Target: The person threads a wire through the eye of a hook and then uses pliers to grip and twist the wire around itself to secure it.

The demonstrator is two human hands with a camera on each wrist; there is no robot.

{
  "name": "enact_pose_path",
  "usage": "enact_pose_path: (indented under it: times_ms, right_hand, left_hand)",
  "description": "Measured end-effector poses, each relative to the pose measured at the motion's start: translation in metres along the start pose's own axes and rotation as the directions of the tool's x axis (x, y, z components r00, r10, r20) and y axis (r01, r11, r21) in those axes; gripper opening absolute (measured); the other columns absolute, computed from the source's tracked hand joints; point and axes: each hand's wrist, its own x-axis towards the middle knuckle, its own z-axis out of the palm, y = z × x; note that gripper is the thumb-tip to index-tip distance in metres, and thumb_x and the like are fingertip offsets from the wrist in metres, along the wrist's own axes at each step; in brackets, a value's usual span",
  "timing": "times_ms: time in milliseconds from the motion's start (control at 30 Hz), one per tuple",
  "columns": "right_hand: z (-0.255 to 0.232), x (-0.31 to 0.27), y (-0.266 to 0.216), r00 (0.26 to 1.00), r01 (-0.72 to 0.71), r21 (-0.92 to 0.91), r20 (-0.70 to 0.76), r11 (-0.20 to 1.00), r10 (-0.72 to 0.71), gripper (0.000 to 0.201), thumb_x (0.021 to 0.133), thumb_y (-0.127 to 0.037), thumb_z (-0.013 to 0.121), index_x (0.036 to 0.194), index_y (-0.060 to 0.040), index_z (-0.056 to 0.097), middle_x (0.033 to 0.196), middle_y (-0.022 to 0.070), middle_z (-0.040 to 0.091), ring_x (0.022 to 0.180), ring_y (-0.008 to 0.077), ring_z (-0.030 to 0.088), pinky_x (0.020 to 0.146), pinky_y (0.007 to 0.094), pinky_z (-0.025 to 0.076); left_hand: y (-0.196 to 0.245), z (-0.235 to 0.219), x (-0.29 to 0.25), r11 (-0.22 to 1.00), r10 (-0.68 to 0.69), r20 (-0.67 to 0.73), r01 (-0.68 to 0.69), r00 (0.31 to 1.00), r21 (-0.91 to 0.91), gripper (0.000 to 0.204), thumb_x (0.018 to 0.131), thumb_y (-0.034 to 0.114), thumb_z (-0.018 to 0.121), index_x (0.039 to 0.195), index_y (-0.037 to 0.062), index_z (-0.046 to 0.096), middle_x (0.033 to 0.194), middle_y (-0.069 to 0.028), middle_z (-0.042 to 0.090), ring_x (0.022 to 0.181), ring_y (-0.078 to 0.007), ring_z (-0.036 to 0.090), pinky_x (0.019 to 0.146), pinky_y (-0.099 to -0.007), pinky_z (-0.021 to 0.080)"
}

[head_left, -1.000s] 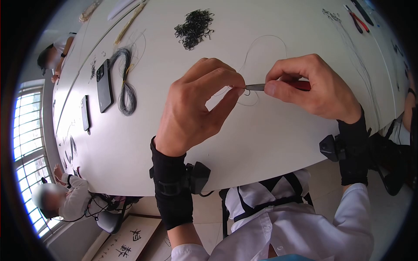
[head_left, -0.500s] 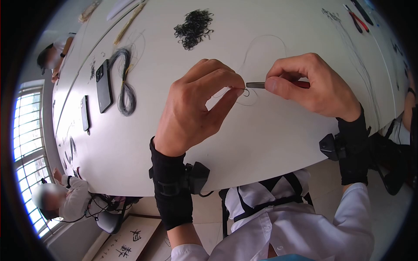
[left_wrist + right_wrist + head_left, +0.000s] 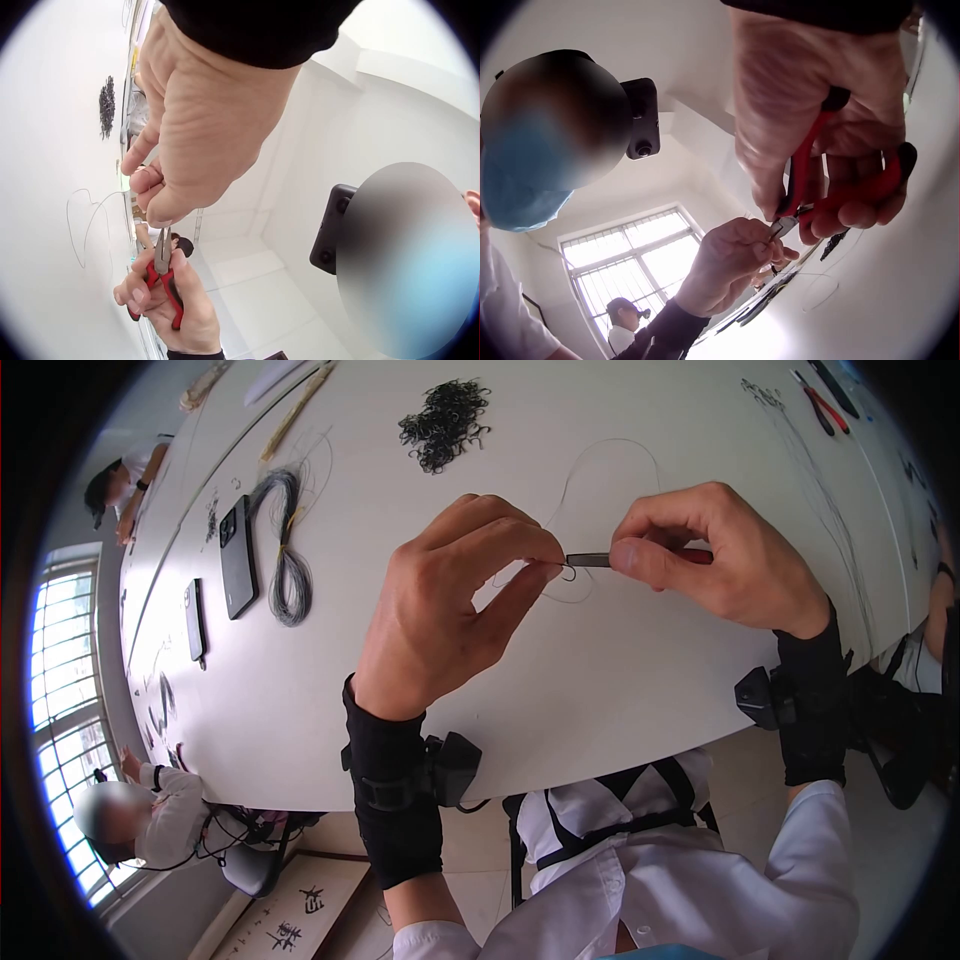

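Observation:
My left hand pinches a small dark fish hook between thumb and forefinger; its bend sticks out past the fingertips. My right hand grips pliers with red and black handles, palm and fingers wrapped round them. In the head view the plier nose reaches right up to the left fingertips, just above the hook. The left wrist view shows the pliers' jaws a little apart. A thin line loops across the white table behind and below the hands.
A pile of dark hooks lies beyond the hands on the table. Left are a coiled wire bundle and two phones. At the far right lie other red-handled pliers and long strands. Other people sit around the table.
The pliers drew slightly right, away from the left fingertips, then came back against them. They have turned a little in my right hand. The left hand stays nearly still.

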Motion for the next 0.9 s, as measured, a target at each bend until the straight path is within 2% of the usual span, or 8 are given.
enact_pose_path:
  times_ms: [100, 400, 500, 900]
  right_hand:
    - [0.0021, -0.0003, 0.0017, 0.999, 0.027, -0.002, -0.025, 1.0, -0.027, 0.034, 0.095, -0.033, 0.072, 0.09, 0.001, 0.074, 0.066, 0.003, 0.063, 0.06, 0.0097, 0.05, 0.057, 0.0274, 0.041]
    - [0.0004, -0.0029, -0.007, 0.999, -0.046, -0.009, 0.003, 0.999, 0.046, 0.033, 0.094, -0.031, 0.073, 0.091, 0.0012, 0.075, 0.067, 0.0038, 0.063, 0.061, 0.01, 0.051, 0.059, 0.0268, 0.043]
    - [0.0009, -0.0006, -0.0015, 1.0, 0.0, -0.03, -0.013, 1.0, -0.001, 0.032, 0.094, -0.031, 0.073, 0.092, 0.0012, 0.075, 0.067, 0.0038, 0.063, 0.061, 0.0101, 0.052, 0.059, 0.0268, 0.043]
    - [0.0004, -0.0015, -0.0055, 1.0, -0.028, -0.028, 0.01, 0.999, 0.029, 0.035, 0.094, -0.033, 0.073, 0.092, 0.0018, 0.075, 0.069, 0.0044, 0.064, 0.062, 0.0107, 0.053, 0.061, 0.0271, 0.046]
  left_hand:
    - [-0.0003, 0.0004, -0.0004, 1.0, -0.002, 0.001, 0.002, 1.0, 0.001, 0.019, 0.078, -0.01, 0.076, 0.092, 0.0017, 0.072, 0.092, -0.0078, 0.07, 0.082, -0.0198, 0.071, 0.072, -0.03, 0.056]
    - [0.0008, -0.0002, -0.0004, 1.0, -0.002, 0.011, 0.002, 1.0, -0.003, 0.019, 0.078, -0.011, 0.076, 0.092, 0.0016, 0.071, 0.091, -0.0079, 0.07, 0.081, -0.0201, 0.071, 0.071, -0.0299, 0.056]
    - [0.0005, -0.0004, -0.0004, 1.0, 0.001, 0.004, -0.001, 1.0, -0.012, 0.019, 0.078, -0.011, 0.076, 0.092, 0.0014, 0.071, 0.091, -0.008, 0.07, 0.081, -0.0202, 0.071, 0.071, -0.0298, 0.055]
    - [-0.0001, -0.001, -0.0005, 1.0, 0.001, 0.023, 0.0, 1.0, -0.024, 0.018, 0.077, -0.011, 0.076, 0.091, 0.0007, 0.071, 0.09, -0.0084, 0.07, 0.08, -0.0207, 0.07, 0.071, -0.0303, 0.055]
